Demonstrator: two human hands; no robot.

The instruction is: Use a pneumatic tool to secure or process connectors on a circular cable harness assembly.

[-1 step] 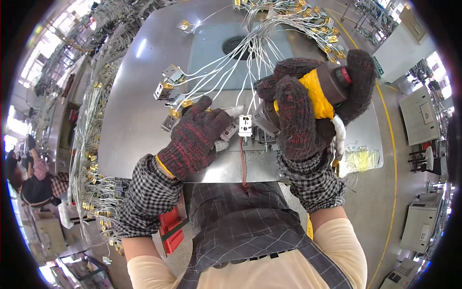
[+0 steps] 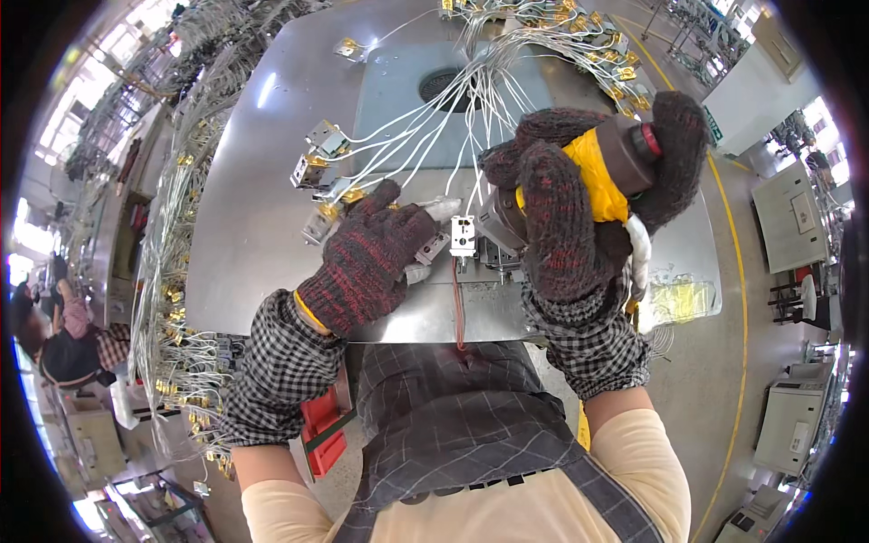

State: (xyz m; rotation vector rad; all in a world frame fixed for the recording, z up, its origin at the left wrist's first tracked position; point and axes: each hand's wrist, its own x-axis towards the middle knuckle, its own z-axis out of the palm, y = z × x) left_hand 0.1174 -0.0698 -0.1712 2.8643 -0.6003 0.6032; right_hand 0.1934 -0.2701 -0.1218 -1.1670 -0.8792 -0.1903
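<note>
Right hand [image 2: 579, 213], gloved in dark knit, grips yellow-bodied power screwdriver [image 2: 605, 172]; left hand [image 2: 371, 258] presses flat, fingers extended, beside small white connector block [image 2: 462, 235] on steel table [image 2: 253, 217].

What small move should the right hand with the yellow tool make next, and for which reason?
Probably lower the yellow power tool a little onto the small white part. The right hand grips it with its front end right beside that part, which the left hand steadies on the metal table.

Single head-worn fisheye view, looking steeply down, close over metal worktable [image 2: 262, 235]
</note>
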